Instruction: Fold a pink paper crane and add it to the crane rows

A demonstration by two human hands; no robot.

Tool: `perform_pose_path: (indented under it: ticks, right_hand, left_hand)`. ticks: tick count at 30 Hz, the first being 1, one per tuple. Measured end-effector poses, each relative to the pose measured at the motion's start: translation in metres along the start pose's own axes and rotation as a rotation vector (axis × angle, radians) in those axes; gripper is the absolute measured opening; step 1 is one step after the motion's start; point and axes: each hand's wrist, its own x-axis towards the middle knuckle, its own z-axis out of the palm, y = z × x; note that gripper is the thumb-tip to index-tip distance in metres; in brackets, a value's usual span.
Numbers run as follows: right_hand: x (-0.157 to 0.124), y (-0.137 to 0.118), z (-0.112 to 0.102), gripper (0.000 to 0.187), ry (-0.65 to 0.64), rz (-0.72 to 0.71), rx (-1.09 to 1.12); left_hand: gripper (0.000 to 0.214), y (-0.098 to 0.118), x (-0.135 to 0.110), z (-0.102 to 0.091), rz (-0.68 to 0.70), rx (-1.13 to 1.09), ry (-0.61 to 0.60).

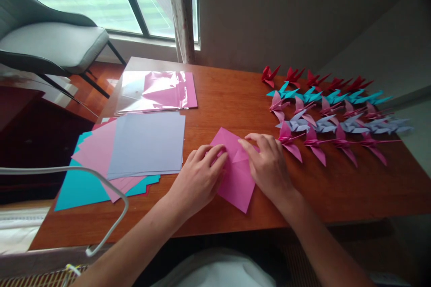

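Observation:
A bright pink sheet of origami paper (236,186) lies on the table in front of me, turned like a diamond, with crease lines and folded edges near its middle. Curled over its left side, the fingers of my left hand (204,177) grip the paper; their tips are partly hidden. My right hand (271,166) holds the right side, thumb and forefinger bent together at the upper right edge. Just beyond that hand stands a row of folded pink paper cranes (314,142).
Left of the paper lie fanned sheets of lavender (148,143), light pink and turquoise paper (82,190). Behind them is a clear plastic packet (158,92). Rows of red, turquoise, light pink and lavender cranes (325,123) fill the right side. A white cable (117,184) crosses the left.

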Motion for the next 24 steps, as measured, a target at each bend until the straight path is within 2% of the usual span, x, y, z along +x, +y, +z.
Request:
perform_pose_path:
  ticks: [3,7,14,20,24]
  right_hand:
    - [0.002,-0.006,0.005,0.027,-0.073,-0.056,0.111]
    - [0.001,-0.011,0.009,0.028,-0.098,-0.002,0.187]
    - [-0.005,-0.014,0.006,0.033,-0.147,0.056,0.221]
    - [-0.004,-0.017,0.006,0.037,-0.168,0.062,0.216]
    - [-0.002,-0.017,0.004,0.038,-0.201,0.068,0.207]
  left_hand:
    - [0.039,0.0,-0.002,-0.003,-0.113,0.067,0.078]
    - [0.042,0.001,-0.003,-0.009,-0.256,0.126,0.135]
    - [0.039,0.002,0.006,-0.011,-0.449,0.007,0.147]
    - [0.034,0.013,0.011,-0.002,-0.453,-0.277,0.325]
    - [0.03,0.025,0.007,0.0,-0.446,-0.442,0.357]
